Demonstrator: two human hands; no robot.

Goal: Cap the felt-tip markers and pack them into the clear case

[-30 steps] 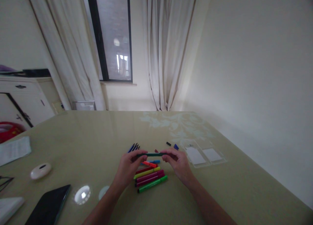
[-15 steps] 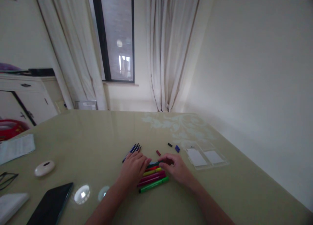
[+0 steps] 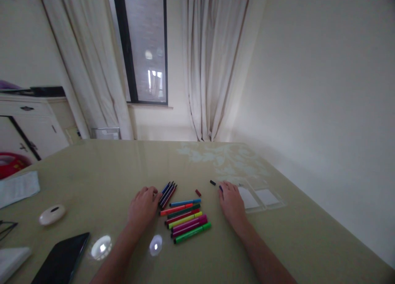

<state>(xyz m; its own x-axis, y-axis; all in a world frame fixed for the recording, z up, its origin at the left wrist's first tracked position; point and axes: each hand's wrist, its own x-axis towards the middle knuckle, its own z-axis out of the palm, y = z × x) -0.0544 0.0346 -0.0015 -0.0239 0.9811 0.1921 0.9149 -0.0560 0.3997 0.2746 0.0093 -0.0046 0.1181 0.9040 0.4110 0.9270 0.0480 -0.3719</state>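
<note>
- Middle of the tabletop (image 3: 108,173): about eight capped markers (image 3: 185,220) in a rough row; uncapped pens (image 3: 168,195), roughly four, bunched just beyond the row's left end.
- Done, by the look of it: the row, caps seemingly on.
- Left: the bunch, tips bare. Loose caps: maroon cap (image 3: 198,192), black cap (image 3: 212,182), blue cap (image 3: 221,188). More under the fingers? Can't tell. Judged well past halfway.
- Row's long axes: left to right, right ends slightly farther off; cap ends right.
- Bunch's long axes: slanting away and rightward, tips at far end.
- Hands well apart. Left hand (image 3: 143,208) at the bunch's left edge, grip unclear. Right hand (image 3: 231,201) has fingertips at blue cap; pinched or just touching, can't tell.
</note>
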